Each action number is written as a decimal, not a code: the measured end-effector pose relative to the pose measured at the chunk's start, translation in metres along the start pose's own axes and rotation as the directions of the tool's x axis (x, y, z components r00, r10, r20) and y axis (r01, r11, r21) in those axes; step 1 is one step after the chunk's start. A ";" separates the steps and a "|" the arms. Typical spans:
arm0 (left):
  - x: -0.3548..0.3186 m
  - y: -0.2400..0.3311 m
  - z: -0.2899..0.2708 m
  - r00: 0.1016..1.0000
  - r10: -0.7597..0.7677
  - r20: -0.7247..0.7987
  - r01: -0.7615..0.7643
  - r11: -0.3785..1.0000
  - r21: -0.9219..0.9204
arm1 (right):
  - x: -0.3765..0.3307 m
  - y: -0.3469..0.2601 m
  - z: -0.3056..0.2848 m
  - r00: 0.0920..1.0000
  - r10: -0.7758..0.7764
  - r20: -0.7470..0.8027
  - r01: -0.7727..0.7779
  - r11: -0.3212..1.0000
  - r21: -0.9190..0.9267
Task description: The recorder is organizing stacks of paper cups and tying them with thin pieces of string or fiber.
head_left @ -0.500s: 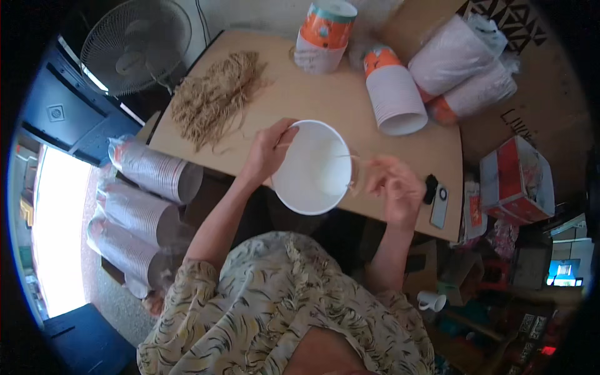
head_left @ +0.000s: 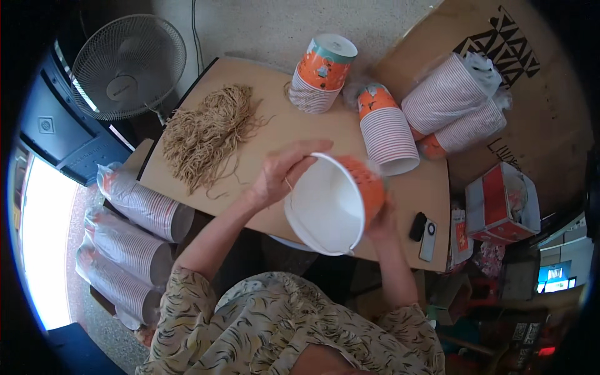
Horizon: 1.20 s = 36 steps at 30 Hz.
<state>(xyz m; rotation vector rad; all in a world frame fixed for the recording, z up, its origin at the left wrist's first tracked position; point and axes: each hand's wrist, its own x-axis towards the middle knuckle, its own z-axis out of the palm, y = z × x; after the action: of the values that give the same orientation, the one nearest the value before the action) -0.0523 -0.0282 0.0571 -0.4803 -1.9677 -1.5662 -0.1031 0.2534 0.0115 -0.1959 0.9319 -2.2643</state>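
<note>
A paper bucket [head_left: 328,206], white inside and orange printed outside, is held tilted over the table's near edge with its mouth toward me. My left hand [head_left: 280,172] grips its rim at the upper left, thumb and fingers closed on it. A short bit of tan string [head_left: 289,182] shows beside those fingers. At the bucket's right side my right hand [head_left: 382,226] is closed against the orange wall, its fingers partly hidden behind it. A thin strand seems to lie across the lower rim, ending in a small knot at the bottom right.
A tangled heap of tan strings [head_left: 209,134] lies at the table's left. Stacked paper buckets stand upright [head_left: 322,78] and lie down [head_left: 389,134] at the back, near bagged stacks [head_left: 447,94]. More bagged stacks [head_left: 128,250] are left of me. A phone [head_left: 428,240] lies at the right edge.
The bucket has tipped and turned, so its orange outside now shows. My right hand has moved from the string beside the bucket onto its wall. My left hand still holds the rim.
</note>
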 end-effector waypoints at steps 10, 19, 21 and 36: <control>0.188 -0.133 -0.124 0.848 0.411 0.336 -0.501 0.412 0.761 | 0.187 -0.190 0.107 0.722 -0.519 0.457 0.552 0.034 -0.833; 0.246 -0.252 -0.115 0.919 0.039 0.392 -0.350 0.538 0.767 | 0.343 -0.209 0.119 0.814 -0.412 0.410 0.207 -0.454 -0.867; 0.234 -0.273 -0.111 0.905 -0.232 0.358 -0.095 0.709 0.699 | 0.366 -0.199 0.112 0.846 -0.377 0.376 0.179 -0.464 -0.868; 0.118 -0.211 0.010 0.994 0.100 0.035 -0.106 0.914 0.392 | 0.188 -0.175 0.013 0.424 -0.863 0.274 0.359 -0.118 -0.926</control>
<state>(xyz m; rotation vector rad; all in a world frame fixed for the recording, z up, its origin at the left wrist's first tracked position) -0.2723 -0.0797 -0.0299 -0.4189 -2.1591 -1.0643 -0.3345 0.2165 0.1179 -0.8864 3.0602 -2.1193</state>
